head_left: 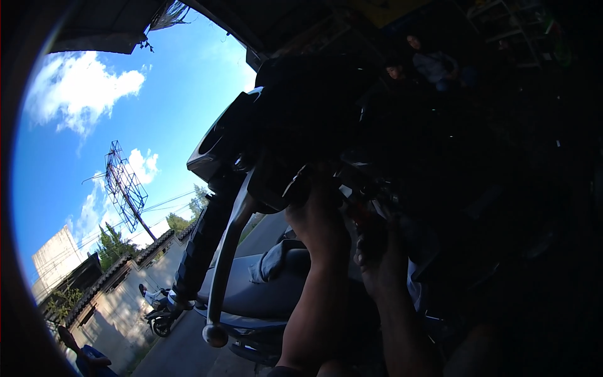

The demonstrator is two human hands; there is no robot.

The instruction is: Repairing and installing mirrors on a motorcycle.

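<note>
My left hand (314, 210) reaches up beneath the dark handlebar housing (220, 135) of a motorbike, its fingertips lost in shadow among metal parts. Just left of it are a silver brake lever (226, 264) with a ball end and a black ribbed grip (191, 257). Lower and to the right, my right hand (374, 251) has its fingers wrapped round a dim object with a reddish part, apparently a tool, which I cannot make out clearly. Behind my forearms is the dark seat (235, 286) with a crumpled cloth (270, 264) on it.
Two seated people (433, 66) are in the shade at the back right, near a shelf rack (505, 34). At left are a street (179, 342), a tiled wall (107, 314), a scooter rider (157, 301), a pylon (122, 182) and another person (85, 355) at the lower edge.
</note>
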